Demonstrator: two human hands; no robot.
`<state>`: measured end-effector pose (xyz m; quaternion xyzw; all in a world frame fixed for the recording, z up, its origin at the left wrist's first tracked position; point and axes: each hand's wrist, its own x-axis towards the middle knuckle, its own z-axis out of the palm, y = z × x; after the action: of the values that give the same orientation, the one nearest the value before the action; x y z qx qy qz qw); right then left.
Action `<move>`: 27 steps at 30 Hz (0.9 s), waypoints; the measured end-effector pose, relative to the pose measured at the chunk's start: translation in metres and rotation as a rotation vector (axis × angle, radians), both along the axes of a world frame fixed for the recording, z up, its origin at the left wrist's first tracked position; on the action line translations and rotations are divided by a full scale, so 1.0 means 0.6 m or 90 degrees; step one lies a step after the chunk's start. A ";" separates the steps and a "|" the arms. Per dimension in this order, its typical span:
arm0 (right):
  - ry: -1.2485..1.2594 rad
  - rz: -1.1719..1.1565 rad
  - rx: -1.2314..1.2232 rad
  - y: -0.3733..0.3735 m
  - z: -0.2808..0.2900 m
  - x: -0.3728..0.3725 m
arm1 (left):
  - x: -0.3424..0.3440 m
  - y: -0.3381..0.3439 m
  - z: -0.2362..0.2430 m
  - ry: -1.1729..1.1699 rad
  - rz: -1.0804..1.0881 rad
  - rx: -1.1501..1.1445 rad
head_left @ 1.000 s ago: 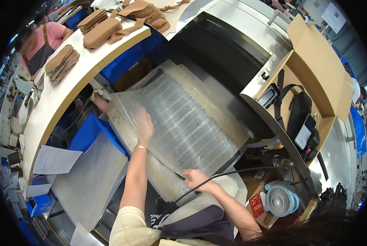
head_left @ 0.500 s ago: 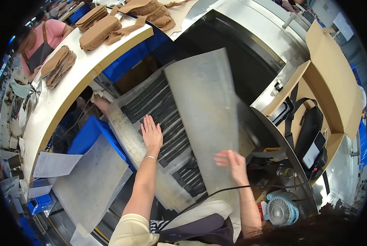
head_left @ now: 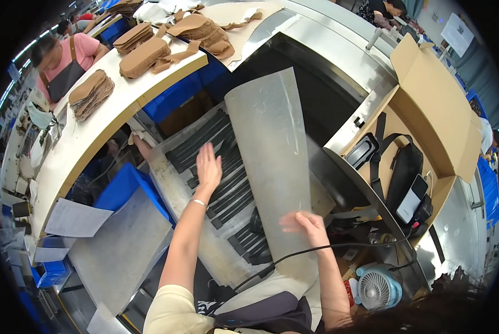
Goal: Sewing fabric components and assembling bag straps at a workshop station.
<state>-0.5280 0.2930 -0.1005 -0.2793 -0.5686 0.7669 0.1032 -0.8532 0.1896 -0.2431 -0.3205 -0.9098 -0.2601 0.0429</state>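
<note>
Rows of flat black strips [head_left: 227, 189] lie side by side on a worn pale sheet [head_left: 174, 195] in front of me. My left hand [head_left: 209, 167] is over the upper strips, fingers stretched out and holding nothing; whether it touches them I cannot tell. A large translucent plastic sheet [head_left: 269, 133] is curled up along the right side of the strips, covering part of them. Against its lower right part is my right hand [head_left: 308, 225], fingers extended and slightly blurred, with no grip on the sheet visible.
A black cable [head_left: 327, 246] crosses my right forearm. On the right are an open cardboard box [head_left: 444, 128] with a black bag and a small blue fan [head_left: 378, 288]. Stacked brown pieces [head_left: 143, 58] lie on the curved white table [head_left: 121, 83]; a blue bin [head_left: 118, 192] stands left.
The whole view has shifted a little. My left hand is slightly higher over the strips with its fingers raised, and my right hand has moved slightly left against the plastic sheet.
</note>
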 end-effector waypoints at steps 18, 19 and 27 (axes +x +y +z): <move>0.055 -0.040 0.096 0.018 0.124 0.035 | 0.029 0.148 -0.087 0.032 0.061 -0.068; 0.026 -0.049 0.152 0.018 0.140 0.041 | 0.025 0.146 -0.087 0.026 0.055 -0.059; 0.076 -0.033 0.105 0.027 0.146 -0.003 | 0.125 0.025 0.023 0.054 -0.077 0.037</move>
<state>-0.5296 0.3090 -0.0128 -0.2384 -0.6151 0.7298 0.1794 -0.7781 0.2046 -0.2294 -0.3844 -0.8783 -0.2743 0.0749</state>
